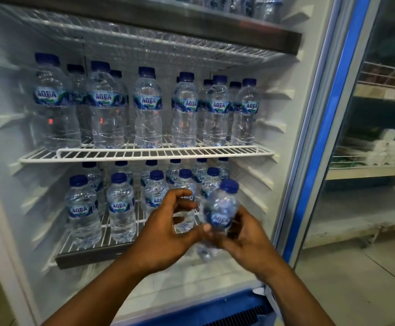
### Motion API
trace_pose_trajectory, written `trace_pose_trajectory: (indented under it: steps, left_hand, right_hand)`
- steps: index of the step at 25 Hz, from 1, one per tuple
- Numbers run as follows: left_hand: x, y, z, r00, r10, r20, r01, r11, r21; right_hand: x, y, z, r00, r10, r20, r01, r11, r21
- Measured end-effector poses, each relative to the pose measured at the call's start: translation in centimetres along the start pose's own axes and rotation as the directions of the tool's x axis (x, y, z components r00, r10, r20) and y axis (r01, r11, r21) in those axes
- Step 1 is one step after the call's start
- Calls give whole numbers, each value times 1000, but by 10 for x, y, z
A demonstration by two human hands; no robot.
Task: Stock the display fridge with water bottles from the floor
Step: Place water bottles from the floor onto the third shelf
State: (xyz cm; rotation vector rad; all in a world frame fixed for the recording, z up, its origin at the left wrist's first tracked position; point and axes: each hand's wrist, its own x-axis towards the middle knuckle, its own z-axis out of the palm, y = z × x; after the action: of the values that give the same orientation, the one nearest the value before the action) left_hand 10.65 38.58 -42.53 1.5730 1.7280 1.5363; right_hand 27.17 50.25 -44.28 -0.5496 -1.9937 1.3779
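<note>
- Right hand (243, 238): the fingers are wrapped round the lower body of one water bottle (220, 208). The bottle is off the wire, in front of the right end of the lower shelf (86, 256). Its cap is up and its top leans to the right. Motion blur hides the exact finger placement.
- Left hand (163, 234): it is in front of the lower shelf, just left of the held bottle. The fingers are curved and the thumb tip lies at the bottle's lower body. It cannot be told whether this hand grips the bottle or only steadies it.
- Step in hand (judgement): one bottle is being placed on the lower shelf of the display fridge (10, 137).
- Lower shelf: the shelf bottles (121, 205) stand upright in rows with caps up. The hands and the held bottle hide the front right corner, so it cannot be confirmed as a free slot.
- Next move (judgement):
  - Lift the bottle over the front rail of the lower shelf.
  - Bring it upright and seat its base on the wire at the right end, clear of the neighbouring bottles.
  - Release only when it stands unaided.
  - The floor supply is not in view.
- Above the lower shelf: the middle shelf (144, 152) holds upright bottles, with gaps in its front row.
- Higher again: the top shelf (191, 27) shows only the lower parts of its bottles.
</note>
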Motion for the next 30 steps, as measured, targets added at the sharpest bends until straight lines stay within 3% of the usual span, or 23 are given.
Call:
trace_pose_trajectory:
  steps: [4,6,10,18,21,27,30]
  left_hand:
    - [-11,-22,-19,993,-62,-103,75,988,132]
    - [-15,-33,-25,993,-68,-96,88,972,220]
    - [-22,-48,-28,998,-63,-22,66,898,435]
    - [-18,-70,-23,997,-72,-7,64,839,540]
    - [-14,-73,-15,999,-48,4,36,817,575]
    - [-16,-78,-5,999,-29,13,13,741,672]
    - [-16,-78,-3,1000,-17,3,10,725,688]
  right_hand:
    - [34,22,-32,900,-51,-433,-58,970,-234]
    - [59,39,-44,854,-76,-515,-138,921,-365]
    - [96,60,-46,848,-3,-530,-255,875,-411]
    - [102,71,-35,814,-29,-580,-375,736,-563]
    - [97,71,-32,833,-44,-552,-380,681,-626]
    - [91,70,-35,856,-89,-509,-331,662,-672]
    - [94,68,-38,852,-16,-523,-345,734,-585]
